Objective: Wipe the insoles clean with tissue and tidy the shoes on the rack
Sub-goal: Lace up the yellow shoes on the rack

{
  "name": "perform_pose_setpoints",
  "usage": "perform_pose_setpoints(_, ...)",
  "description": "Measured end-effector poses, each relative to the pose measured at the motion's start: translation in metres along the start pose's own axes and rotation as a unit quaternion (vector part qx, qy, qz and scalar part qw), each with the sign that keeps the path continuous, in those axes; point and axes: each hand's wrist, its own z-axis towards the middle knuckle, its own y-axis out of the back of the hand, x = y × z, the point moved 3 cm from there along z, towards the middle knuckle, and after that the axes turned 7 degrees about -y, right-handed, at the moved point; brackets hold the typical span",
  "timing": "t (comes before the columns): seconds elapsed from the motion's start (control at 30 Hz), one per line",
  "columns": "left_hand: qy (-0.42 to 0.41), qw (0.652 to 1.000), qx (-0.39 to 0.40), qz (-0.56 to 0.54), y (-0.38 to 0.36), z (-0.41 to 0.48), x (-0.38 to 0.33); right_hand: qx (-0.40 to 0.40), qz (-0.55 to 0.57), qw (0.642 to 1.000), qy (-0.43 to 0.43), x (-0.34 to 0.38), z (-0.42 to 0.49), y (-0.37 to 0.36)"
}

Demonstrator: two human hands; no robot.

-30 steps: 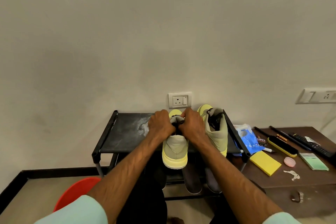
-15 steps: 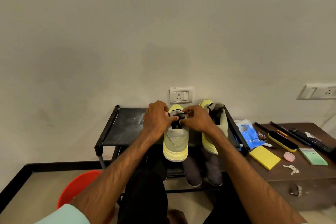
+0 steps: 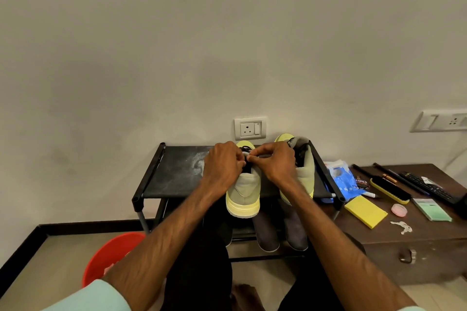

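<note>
Laces (image 3: 245,151) of left shoe (image 3: 243,193), on top shelf of rack (image 3: 161,179): left hand (image 3: 223,166) and right hand (image 3: 274,163) both pinch them, fingers curled. Judged step: tidying, lacing up. Next move needs even pull, shoe kept seated. Near end overhangs front rail (image 3: 177,195); second shoe (image 3: 304,171) just beside, bare shelf leftward.

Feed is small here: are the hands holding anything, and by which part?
Both the left hand and right hand pinch the left shoe at its laced opening; lace or tongue, I cannot tell.
</note>
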Motion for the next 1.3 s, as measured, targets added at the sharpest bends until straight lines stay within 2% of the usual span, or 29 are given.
perform_pose_setpoints(0.13,0.004,1.000,0.013,0.000,-0.001,0.004,0.001,0.009,-0.023,0.999,-0.038,0.000,0.007,-0.004)
perform_pose_setpoints(0.33,0.020,0.999,-0.044,-0.004,-0.001,-0.003,0.001,0.033,-0.058,0.993,-0.093,0.004,0.015,-0.016)
perform_pose_setpoints(0.47,0.035,0.997,-0.059,-0.029,0.000,-0.005,0.001,0.049,-0.087,0.991,-0.091,-0.003,0.021,-0.032)
perform_pose_setpoints(0.57,0.025,0.998,-0.048,-0.035,-0.002,-0.008,0.004,0.052,-0.089,0.991,-0.090,-0.001,0.020,-0.032)
perform_pose_setpoints(0.67,0.020,0.998,-0.002,-0.062,0.000,-0.012,0.009,0.053,-0.059,0.994,-0.073,0.001,0.012,-0.019)
perform_pose_setpoints(0.83,0.031,0.988,0.101,-0.111,0.005,-0.023,0.004,-0.040,0.012,0.999,-0.021,0.003,-0.023,0.028)
perform_pose_setpoints(0.9,0.031,0.986,0.127,-0.102,0.007,-0.025,-0.001,-0.083,0.008,0.997,0.000,0.002,-0.035,0.042)
perform_pose_setpoints(0.97,0.029,0.985,0.149,-0.084,0.009,-0.025,-0.006,-0.125,-0.017,0.992,0.028,0.000,-0.043,0.052)
perform_pose_setpoints(1.07,0.047,0.975,0.201,-0.077,0.004,-0.027,-0.005,-0.181,-0.134,0.974,0.036,-0.007,-0.047,0.062)
perform_pose_setpoints(1.13,0.036,0.969,0.240,-0.053,-0.004,-0.030,-0.003,-0.159,-0.221,0.962,-0.031,-0.018,-0.044,0.067)
perform_pose_setpoints(1.2,0.034,0.969,0.244,-0.034,-0.010,-0.032,-0.001,-0.078,-0.289,0.948,-0.109,-0.031,-0.038,0.069)
perform_pose_setpoints(1.27,0.047,0.972,0.228,-0.038,-0.012,-0.032,0.000,0.003,-0.269,0.953,-0.140,-0.039,-0.035,0.068)
perform_pose_setpoints(1.3,0.054,0.973,0.221,-0.040,-0.012,-0.031,0.002,0.018,-0.244,0.959,-0.141,-0.041,-0.033,0.068)
